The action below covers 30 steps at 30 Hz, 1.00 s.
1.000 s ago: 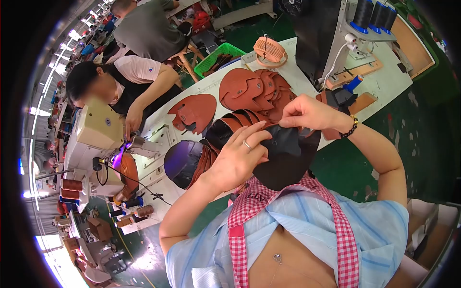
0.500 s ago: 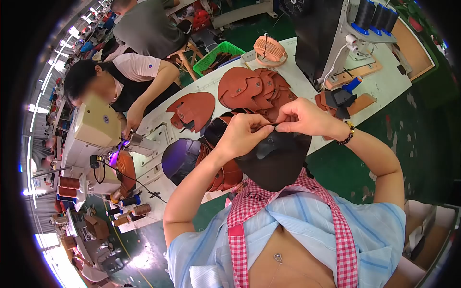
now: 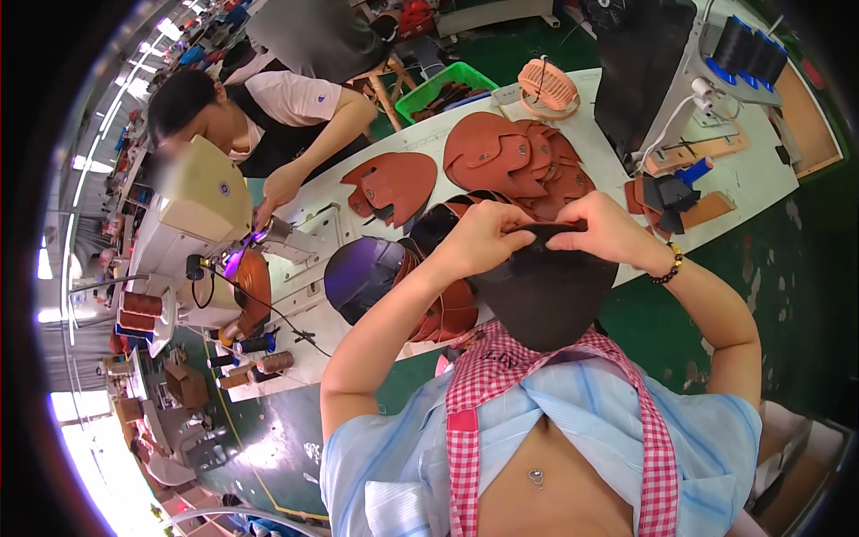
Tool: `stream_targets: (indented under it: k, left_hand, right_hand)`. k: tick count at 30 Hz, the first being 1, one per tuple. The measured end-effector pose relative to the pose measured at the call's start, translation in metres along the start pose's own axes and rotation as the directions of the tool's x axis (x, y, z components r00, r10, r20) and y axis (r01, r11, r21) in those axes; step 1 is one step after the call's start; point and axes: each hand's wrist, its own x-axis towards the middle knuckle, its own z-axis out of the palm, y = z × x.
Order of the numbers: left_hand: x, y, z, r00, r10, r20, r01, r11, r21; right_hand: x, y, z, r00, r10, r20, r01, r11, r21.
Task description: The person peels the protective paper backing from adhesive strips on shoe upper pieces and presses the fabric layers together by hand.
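Observation:
Both hands pinch the upper edge of a dark leather piece (image 3: 550,300) that hangs in front of the apron. My left hand (image 3: 488,237) grips it at the left of that edge, its fingers closed. Close beside it, my right hand (image 3: 608,234) is closed on the right part of the same edge. Behind the hands lies a stack of brown leather pieces (image 3: 492,152). To the left are another brown piece (image 3: 403,183) and a pile of dark-faced pieces (image 3: 367,273).
A co-worker (image 3: 295,107) leans at a sewing machine (image 3: 201,192) on the left. An orange fan (image 3: 548,89), a green basket (image 3: 447,88) and black thread spools (image 3: 747,52) stand farther back. Thread cones (image 3: 273,362) lie at the table's left end.
Since one second ago, my left hand has closed from loosely spread fingers onto the leather's edge, and both hands have come together. The whole view has shifted a little.

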Motion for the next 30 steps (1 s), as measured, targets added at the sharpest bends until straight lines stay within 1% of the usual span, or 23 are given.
stream_targets:
  k: [2,3,6,7,10,11,13,14,16,17,18,19,20,21,22,23,24,25,27,28,29,30]
  left_hand:
    - [0.000,-0.002,-0.006,0.998,-0.061,0.028,0.063,0.996,-0.057]
    - [0.000,-0.003,-0.009,0.995,-0.087,0.051,0.091,0.992,-0.082]
    - [0.000,-0.006,-0.014,0.990,-0.068,0.120,0.096,0.965,-0.245]
    - [0.001,-0.009,-0.017,0.985,-0.073,0.155,0.119,0.944,-0.307]
    - [0.007,-0.022,-0.025,0.966,-0.084,0.245,0.196,0.857,-0.476]
    - [0.007,-0.023,-0.024,0.960,-0.150,0.235,0.247,0.847,-0.471]
    - [0.009,-0.020,-0.018,0.970,-0.136,0.203,0.214,0.870,-0.443]
    - [0.009,-0.020,-0.016,0.974,-0.127,0.189,0.199,0.881,-0.430]
    - [0.011,-0.024,-0.014,0.988,-0.122,0.098,0.150,0.917,-0.369]
    - [0.011,-0.027,-0.013,0.991,-0.117,0.060,0.131,0.934,-0.333]
    - [0.008,-0.029,-0.021,0.991,-0.126,-0.044,0.106,0.943,-0.316]
    - [0.004,-0.027,-0.030,0.956,-0.179,-0.231,0.101,0.944,-0.313]
    - [0.002,-0.041,-0.049,0.915,-0.227,-0.334,0.132,0.950,-0.284]
    - [0.003,-0.064,-0.063,0.872,-0.262,-0.413,0.053,0.890,-0.453]
    - [0.003,-0.093,-0.079,0.851,-0.292,-0.437,0.002,0.832,-0.554]
    - [0.004,-0.125,-0.091,0.797,-0.331,-0.505,-0.026,0.816,-0.577]
    - [0.007,-0.160,-0.101,0.733,-0.383,-0.562,-0.085,0.768,-0.635]
    - [0.012,-0.195,-0.108,0.678,-0.442,-0.587,-0.133,0.712,-0.690]
    - [0.015,-0.238,-0.108,0.543,-0.600,-0.588,-0.043,0.679,-0.733]
    - [0.015,-0.257,-0.112,0.463,-0.666,-0.585,-0.001,0.660,-0.752]
    - [0.014,-0.284,-0.120,0.451,-0.620,-0.642,0.278,0.781,-0.559]
    - [0.014,-0.289,-0.127,0.464,-0.557,-0.689,0.521,0.801,-0.296]
  right_hand:
    - [0.002,0.004,-0.007,1.000,0.016,0.018,-0.018,0.994,0.105]
    - [0.003,0.004,-0.009,0.999,-0.033,0.010,0.031,0.988,0.151]
    - [0.008,-0.002,-0.013,0.988,0.090,0.124,-0.125,0.943,0.309]
    - [0.013,0.009,-0.011,0.991,0.016,0.133,-0.053,0.960,0.276]
    - [0.014,0.006,-0.010,0.996,0.036,0.086,-0.058,0.964,0.261]
    - [0.016,0.006,-0.009,0.996,0.045,0.071,-0.060,0.974,0.218]
    - [0.018,0.009,-0.009,0.997,0.067,0.040,-0.071,0.989,0.131]
    - [0.018,0.010,-0.008,0.998,0.048,0.029,-0.049,0.997,0.066]
    - [0.019,0.013,-0.005,1.000,0.011,0.008,-0.010,0.998,-0.062]
    - [0.020,0.020,-0.009,0.997,-0.072,0.020,0.074,0.989,-0.126]
    - [0.021,0.031,-0.009,0.966,-0.209,-0.155,0.226,0.969,0.097]
    - [0.022,0.035,-0.023,0.908,-0.206,-0.365,0.243,0.968,0.058]
    - [0.021,0.040,-0.038,0.807,-0.203,-0.555,0.251,0.968,0.011]
    - [0.016,0.061,-0.043,0.888,-0.056,-0.456,0.084,0.996,0.042]
    - [0.006,0.096,-0.039,0.932,0.097,-0.349,-0.082,0.995,0.057]
    - [-0.004,0.129,-0.029,0.939,0.250,-0.235,-0.244,0.968,0.055]
    - [-0.014,0.156,-0.006,0.981,0.114,-0.158,-0.113,0.993,0.017]
    - [-0.021,0.172,0.018,0.971,0.228,-0.071,-0.225,0.973,0.047]
    - [-0.027,0.185,0.061,0.948,0.153,-0.278,-0.175,0.983,-0.055]
    - [-0.029,0.186,0.077,0.914,0.160,-0.372,-0.235,0.957,-0.167]
    - [-0.030,0.185,0.090,0.872,0.154,-0.464,-0.304,0.914,-0.268]
    - [-0.030,0.183,0.100,0.821,0.133,-0.556,-0.381,0.852,-0.359]
